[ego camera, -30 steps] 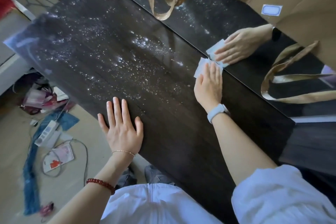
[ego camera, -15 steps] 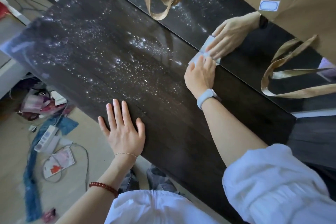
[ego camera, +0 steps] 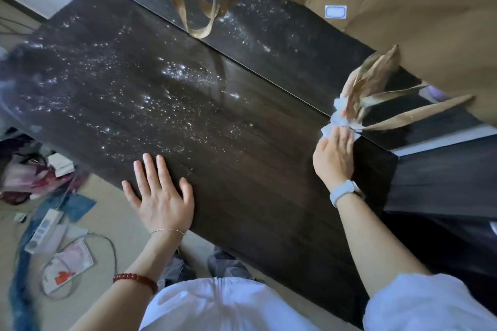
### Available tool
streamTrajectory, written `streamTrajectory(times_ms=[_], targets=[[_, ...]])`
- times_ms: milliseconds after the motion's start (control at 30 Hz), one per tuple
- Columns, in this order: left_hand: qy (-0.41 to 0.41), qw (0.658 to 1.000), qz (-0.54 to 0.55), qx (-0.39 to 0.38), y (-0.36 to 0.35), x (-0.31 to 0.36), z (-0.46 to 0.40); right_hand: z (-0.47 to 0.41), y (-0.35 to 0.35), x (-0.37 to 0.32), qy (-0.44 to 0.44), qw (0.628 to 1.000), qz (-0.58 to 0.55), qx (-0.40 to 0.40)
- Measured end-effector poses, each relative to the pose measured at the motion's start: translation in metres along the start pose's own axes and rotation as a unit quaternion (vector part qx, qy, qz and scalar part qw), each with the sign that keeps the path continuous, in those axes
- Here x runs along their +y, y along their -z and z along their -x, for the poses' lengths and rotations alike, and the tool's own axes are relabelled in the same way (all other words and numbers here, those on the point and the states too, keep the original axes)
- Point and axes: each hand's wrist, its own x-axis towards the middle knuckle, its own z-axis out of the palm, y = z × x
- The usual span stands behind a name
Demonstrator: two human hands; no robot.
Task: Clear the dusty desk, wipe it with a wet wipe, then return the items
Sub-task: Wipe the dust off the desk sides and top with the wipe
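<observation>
The dark wooden desk [ego camera: 242, 169] runs diagonally through the head view, its left and middle parts speckled with pale dust [ego camera: 150, 99]. My right hand [ego camera: 333, 156] presses a white wet wipe [ego camera: 336, 121] flat against the desk's far right edge, where the top meets a mirror. My left hand [ego camera: 158, 196] lies flat with fingers spread on the near edge, holding nothing. The mirror [ego camera: 282, 43] shows the dust and a blurred reflection of the wipe.
A brown paper bag [ego camera: 403, 8] with tan ribbon handles [ego camera: 201, 29] is seen in or against the mirror at the back. On the floor at the left lie a power strip [ego camera: 44, 226], cables, papers [ego camera: 67, 266] and blue cloth [ego camera: 78, 204].
My right hand has slid the wipe to the right along the desk's far edge. My left hand has stayed flat in place. The camera has shifted.
</observation>
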Motion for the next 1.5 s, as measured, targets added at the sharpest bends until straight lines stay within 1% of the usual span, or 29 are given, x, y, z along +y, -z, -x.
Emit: streamTrajectory(times_ms=[67,133,200,267,333,433,500,600,700,733,767,800,833,867,900,933,967,1000,1067,1100,1133,1167,1200,1267,1333,1400,1433,1467,1500], targets=[[-0.002,1.0,0.003,0.0,0.001,0.0,0.001,0.0,0.003,0.01,-0.037,0.999,0.009,0.005],[-0.004,1.0,0.003,-0.001,0.001,0.0,0.001,-0.002,0.003,-0.004,-0.085,0.996,0.005,-0.005],[-0.004,1.0,0.001,-0.002,0.001,0.0,0.001,-0.004,-0.002,-0.027,-0.091,0.996,-0.001,-0.013],[-0.002,1.0,-0.002,-0.002,0.001,0.0,0.001,-0.003,-0.014,-0.052,-0.01,1.0,0.001,-0.015],[-0.002,1.0,-0.001,-0.002,0.0,0.0,0.001,-0.004,-0.024,-0.083,0.075,0.996,-0.003,-0.046],[-0.005,1.0,-0.001,-0.003,0.0,0.0,0.001,-0.011,-0.035,-0.123,0.179,0.979,0.003,-0.096],[-0.006,1.0,-0.005,-0.003,0.001,-0.001,0.001,-0.006,-0.039,-0.132,0.23,0.966,0.007,-0.115],[-0.01,1.0,-0.008,-0.006,0.0,-0.003,0.0,0.046,-0.038,-0.109,0.373,0.923,0.0,-0.097],[-0.008,1.0,-0.007,-0.001,-0.002,-0.003,0.0,0.102,-0.026,-0.067,0.54,0.826,0.049,-0.152],[-0.007,1.0,-0.006,0.001,-0.002,-0.004,0.0,0.102,-0.021,-0.057,0.577,0.799,0.065,-0.158],[-0.007,1.0,-0.004,0.003,-0.002,-0.003,-0.001,0.091,-0.019,-0.05,0.598,0.787,0.08,-0.132],[-0.006,1.0,-0.002,0.005,-0.003,-0.003,-0.001,0.073,-0.022,-0.046,0.582,0.801,0.107,-0.092],[-0.005,1.0,0.0,0.007,-0.003,-0.003,-0.001,0.05,-0.025,-0.046,0.52,0.842,0.121,-0.07],[-0.004,1.0,0.001,0.007,-0.002,-0.002,-0.001,0.025,-0.025,-0.05,0.43,0.895,0.111,-0.053],[-0.004,1.0,0.001,0.006,-0.002,-0.002,-0.001,0.008,-0.021,-0.057,0.336,0.936,0.1,-0.031],[-0.003,1.0,0.002,0.005,-0.002,-0.002,-0.001,0.003,-0.02,-0.065,0.281,0.955,0.094,-0.023],[-0.003,1.0,0.002,0.004,-0.002,-0.001,-0.001,0.012,-0.025,-0.071,0.286,0.955,0.077,-0.004],[-0.004,1.0,0.002,0.002,-0.001,-0.002,-0.001,0.034,-0.03,-0.075,0.339,0.939,0.058,0.001],[-0.004,1.0,0.004,0.004,-0.001,-0.002,-0.001,0.092,-0.033,-0.07,0.487,0.87,0.017,-0.07],[-0.005,1.0,0.005,0.006,-0.001,-0.003,-0.001,0.115,-0.029,-0.064,0.538,0.835,0.017,-0.115],[-0.006,1.0,0.005,0.007,-0.002,-0.003,-0.001,0.123,-0.024,-0.057,0.568,0.81,0.022,-0.141],[-0.006,1.0,0.005,0.007,-0.002,-0.003,-0.001,0.117,-0.022,-0.053,0.58,0.801,0.028,-0.147],[-0.005,1.0,0.005,0.008,-0.002,-0.003,-0.001,0.102,-0.023,-0.05,0.573,0.808,0.031,-0.133],[-0.004,1.0,0.003,0.011,-0.003,-0.003,-0.002,0.055,-0.029,-0.056,0.504,0.858,0.054,-0.079],[-0.005,1.0,0.003,0.011,-0.003,-0.003,-0.001,0.004,-0.028,-0.07,0.387,0.92,0.052,-0.042],[-0.007,1.0,0.002,0.012,-0.003,-0.003,-0.001,-0.024,-0.03,-0.095,0.265,0.962,0.044,-0.05],[-0.007,1.0,0.003,0.013,-0.003,-0.003,-0.001,-0.022,-0.033,-0.109,0.241,0.968,0.041,-0.063],[-0.008,1.0,0.004,0.012,-0.003,-0.003,-0.001,-0.008,-0.037,-0.118,0.257,0.963,0.037,-0.071],[-0.009,1.0,0.006,0.01,-0.003,-0.004,-0.001,0.016,-0.042,-0.122,0.319,0.945,0.03,-0.066]])
